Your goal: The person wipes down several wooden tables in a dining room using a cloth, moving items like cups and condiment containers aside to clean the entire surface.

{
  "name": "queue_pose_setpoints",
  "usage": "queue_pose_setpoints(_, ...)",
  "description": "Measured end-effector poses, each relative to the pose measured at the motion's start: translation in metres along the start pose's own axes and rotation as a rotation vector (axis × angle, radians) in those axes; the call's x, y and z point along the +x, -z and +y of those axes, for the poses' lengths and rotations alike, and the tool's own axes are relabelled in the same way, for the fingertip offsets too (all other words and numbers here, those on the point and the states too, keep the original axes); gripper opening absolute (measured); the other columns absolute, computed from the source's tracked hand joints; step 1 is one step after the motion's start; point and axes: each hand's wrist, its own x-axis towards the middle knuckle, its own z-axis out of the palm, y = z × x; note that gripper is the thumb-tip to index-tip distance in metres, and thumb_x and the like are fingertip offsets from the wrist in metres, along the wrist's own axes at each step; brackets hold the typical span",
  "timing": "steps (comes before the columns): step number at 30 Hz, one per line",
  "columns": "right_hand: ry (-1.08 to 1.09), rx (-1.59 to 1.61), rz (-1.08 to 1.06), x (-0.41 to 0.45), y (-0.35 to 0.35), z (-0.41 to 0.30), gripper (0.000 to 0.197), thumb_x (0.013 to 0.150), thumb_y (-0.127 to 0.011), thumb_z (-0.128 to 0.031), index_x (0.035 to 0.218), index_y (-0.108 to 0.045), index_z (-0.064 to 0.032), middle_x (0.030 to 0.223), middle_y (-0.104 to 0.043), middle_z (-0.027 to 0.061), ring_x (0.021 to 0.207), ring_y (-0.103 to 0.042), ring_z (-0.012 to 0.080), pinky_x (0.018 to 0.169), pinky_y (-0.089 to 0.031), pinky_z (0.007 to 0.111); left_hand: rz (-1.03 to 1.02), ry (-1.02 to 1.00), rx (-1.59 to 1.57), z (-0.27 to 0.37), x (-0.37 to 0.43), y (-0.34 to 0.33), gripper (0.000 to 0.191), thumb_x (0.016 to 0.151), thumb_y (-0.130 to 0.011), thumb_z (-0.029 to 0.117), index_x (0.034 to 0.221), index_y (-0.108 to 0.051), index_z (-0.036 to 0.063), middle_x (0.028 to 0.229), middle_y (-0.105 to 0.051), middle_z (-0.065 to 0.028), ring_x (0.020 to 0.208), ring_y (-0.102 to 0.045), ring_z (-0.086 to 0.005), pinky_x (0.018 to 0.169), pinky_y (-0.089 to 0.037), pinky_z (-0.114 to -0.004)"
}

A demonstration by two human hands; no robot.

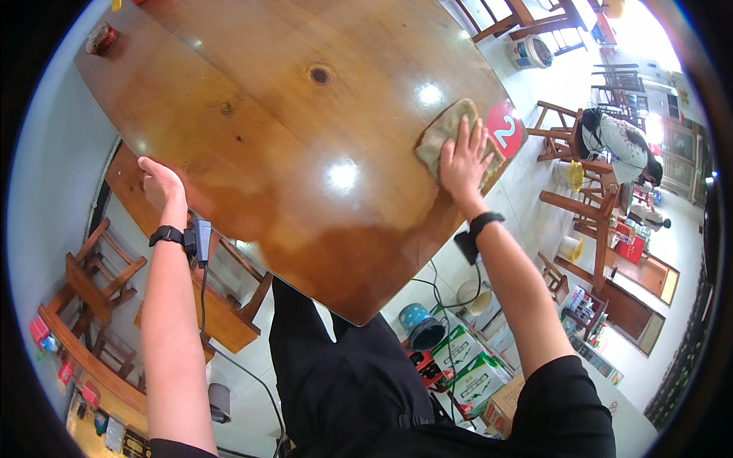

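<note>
My right hand [467,163] lies flat, fingers spread, on a folded beige cloth [441,134] near the right edge of a glossy wooden table [275,149]. The cloth touches the tabletop beside a round red sticker [505,130] bearing a white numeral. At the table's left edge my left hand [162,184] is empty, thumb raised away from the fingers; whether it touches the edge I cannot tell. A red-brown cylindrical container [102,39] stands at the far left corner. Both wrists wear black straps with cabled devices.
Wooden stools [558,129] and a white bucket [528,52] stand to the right, where a person [621,140] in a patterned white top bends over. Beer cartons [478,380] and a blue dotted bin [421,325] are near my legs. A wooden bench [226,315] is at lower left.
</note>
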Motion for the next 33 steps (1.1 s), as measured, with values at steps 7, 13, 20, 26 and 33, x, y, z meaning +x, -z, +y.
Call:
queue_pose_setpoints(7, -0.081, 0.109, -0.112, -0.055, 0.007, -0.137, 0.076, 0.102, -0.053, -0.044, 0.171, -0.033, -0.0195, 0.181, -0.014, 0.0185, 0.169, -0.003, 0.0401, 0.130, -0.005, 0.071, 0.017, -0.101, 0.062, 0.005, 0.002, 0.006, 0.095, 0.107, -0.024, 0.070, 0.138, -0.066, -0.0101, 0.146, -0.063, -0.0328, 0.134, -0.060, -0.0517, 0.117, -0.044, -0.056)
queue_pose_setpoints(13, 0.137, 0.353, -0.094, -0.073, 0.012, -0.249, 0.071, 0.100, -0.060, -0.044, 0.165, -0.045, -0.0210, 0.179, -0.023, 0.0175, 0.168, -0.013, 0.0389, 0.131, -0.010, 0.069, 0.059, -0.120, 0.115, 0.005, -0.018, -0.005, 0.096, 0.107, -0.025, 0.069, 0.137, -0.066, -0.0120, 0.144, -0.067, -0.0292, 0.131, -0.063, -0.0481, 0.111, -0.050, -0.049)
queue_pose_setpoints(20, 0.211, 0.456, -0.146, -0.230, 0.033, -0.235, 0.069, 0.095, -0.068, -0.038, 0.161, -0.052, -0.0267, 0.177, -0.035, 0.0067, 0.164, -0.030, 0.0278, 0.129, -0.026, 0.062, 0.044, -0.057, 0.094, 0.010, -0.016, -0.003, 0.104, 0.108, -0.020, 0.075, 0.140, -0.061, -0.0154, 0.143, -0.064, -0.0350, 0.130, -0.064, -0.0494, 0.111, -0.053, -0.053)
queue_pose_setpoints(26, -0.006, 0.319, -0.347, -0.330, 0.063, -0.179, 0.068, 0.100, -0.067, -0.047, 0.164, -0.046, -0.0352, 0.178, -0.032, 0.0022, 0.165, -0.028, 0.0262, 0.128, -0.029, 0.064, 0.010, -0.063, 0.190, 0.012, 0.005, 0.015, 0.109, 0.107, -0.018, 0.073, 0.130, -0.063, -0.0226, 0.141, -0.062, -0.0406, 0.131, -0.061, -0.0544, 0.112, -0.052, -0.054)
queue_pose_setpoints(33, -0.310, 0.165, -0.162, -0.292, 0.040, -0.129, 0.067, 0.101, -0.067, -0.046, 0.162, -0.049, -0.0249, 0.178, -0.026, 0.0152, 0.166, -0.018, 0.0403, 0.121, -0.023, 0.078, -0.017, -0.030, 0.119, 0.015, -0.002, 0.014, 0.107, 0.107, -0.019, 0.074, 0.135, -0.062, -0.0196, 0.143, -0.061, -0.0399, 0.131, -0.061, -0.0534, 0.115, -0.049, -0.054)
